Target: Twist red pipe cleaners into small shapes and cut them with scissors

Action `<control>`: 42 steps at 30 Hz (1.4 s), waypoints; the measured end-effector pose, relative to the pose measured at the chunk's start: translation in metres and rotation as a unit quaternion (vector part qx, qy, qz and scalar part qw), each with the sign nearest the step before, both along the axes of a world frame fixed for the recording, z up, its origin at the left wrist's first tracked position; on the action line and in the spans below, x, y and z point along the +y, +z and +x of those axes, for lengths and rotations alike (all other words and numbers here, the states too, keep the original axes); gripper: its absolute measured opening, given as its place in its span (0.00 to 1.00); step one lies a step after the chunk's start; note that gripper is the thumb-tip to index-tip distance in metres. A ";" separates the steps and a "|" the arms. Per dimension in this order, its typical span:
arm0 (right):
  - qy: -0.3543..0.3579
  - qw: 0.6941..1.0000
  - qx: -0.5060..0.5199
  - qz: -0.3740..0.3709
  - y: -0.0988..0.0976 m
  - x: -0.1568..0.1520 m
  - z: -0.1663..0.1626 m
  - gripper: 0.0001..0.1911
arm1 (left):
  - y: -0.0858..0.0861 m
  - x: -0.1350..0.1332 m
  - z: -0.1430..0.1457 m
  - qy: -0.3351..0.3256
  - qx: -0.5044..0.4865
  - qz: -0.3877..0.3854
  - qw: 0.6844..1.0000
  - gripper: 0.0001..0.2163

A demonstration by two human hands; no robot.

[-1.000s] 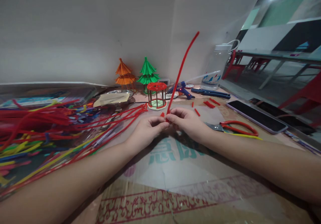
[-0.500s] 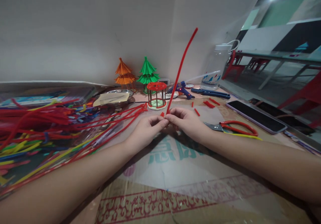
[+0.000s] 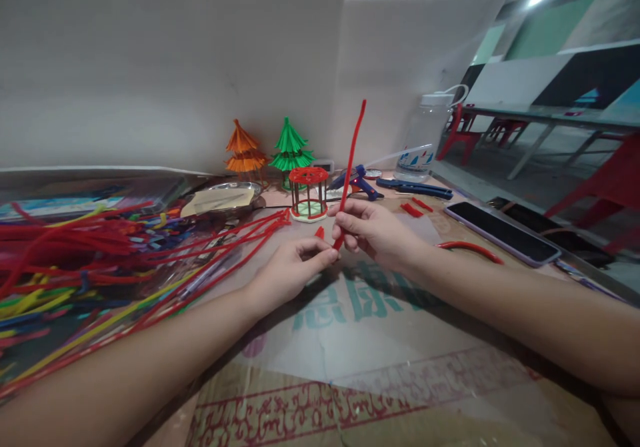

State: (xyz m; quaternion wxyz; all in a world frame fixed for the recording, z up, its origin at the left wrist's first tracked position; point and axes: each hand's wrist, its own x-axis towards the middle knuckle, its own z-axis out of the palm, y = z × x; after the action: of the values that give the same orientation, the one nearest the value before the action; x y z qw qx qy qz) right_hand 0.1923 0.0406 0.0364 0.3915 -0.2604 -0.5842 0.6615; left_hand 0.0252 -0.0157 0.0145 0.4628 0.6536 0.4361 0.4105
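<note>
A red pipe cleaner (image 3: 353, 150) stands nearly upright between my hands, its free tip pointing up. My left hand (image 3: 295, 263) pinches its lower end between thumb and forefinger. Just above, my right hand (image 3: 373, 230) grips it with thumb and fingers. A short red piece (image 3: 319, 232) shows beside my left fingertips; whether it is joined to the pipe cleaner I cannot tell. Behind my hands stands a small round frame (image 3: 309, 193) with a red top ring, dark posts and a pale green base. An orange tiered roof model (image 3: 244, 150) and a green one (image 3: 291, 143) stand farther back.
Many coloured pipe cleaners (image 3: 65, 253) lie heaped at the left. A blue glue gun (image 3: 361, 183), a dark blue tool (image 3: 415, 187) and a clear bottle (image 3: 419, 140) are at the back. At the right lie short red pieces (image 3: 413, 209), a red tool handle (image 3: 473, 249) and a phone (image 3: 503, 232).
My right hand has shifted up along the pipe cleaner, away from the left fingertips. The pipe cleaner's free tip is lower and more upright. The right forearm now covers most of the red-handled tool.
</note>
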 end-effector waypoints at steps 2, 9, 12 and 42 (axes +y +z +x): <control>0.000 1.000 -0.013 -0.005 0.001 0.000 0.000 0.14 | -0.002 0.000 0.000 -0.006 0.003 0.004 1.000 0.11; -0.017 0.999 0.003 0.037 -0.012 0.003 0.000 0.20 | -0.002 0.001 -0.001 0.028 -0.015 0.026 0.999 0.10; -0.010 0.999 -0.017 0.035 -0.022 0.002 -0.002 0.22 | 0.001 0.003 -0.001 0.066 -0.020 0.031 0.997 0.10; -0.044 0.988 -0.118 0.085 -0.017 -0.007 -0.002 0.16 | -0.001 -0.001 -0.001 0.086 -0.006 0.026 0.996 0.06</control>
State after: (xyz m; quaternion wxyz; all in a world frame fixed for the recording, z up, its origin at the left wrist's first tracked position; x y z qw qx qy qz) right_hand 0.1902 0.0339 0.0192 0.3691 -0.3274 -0.6687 0.5562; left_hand 0.0243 -0.0165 0.0134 0.4110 0.6231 0.4768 0.4641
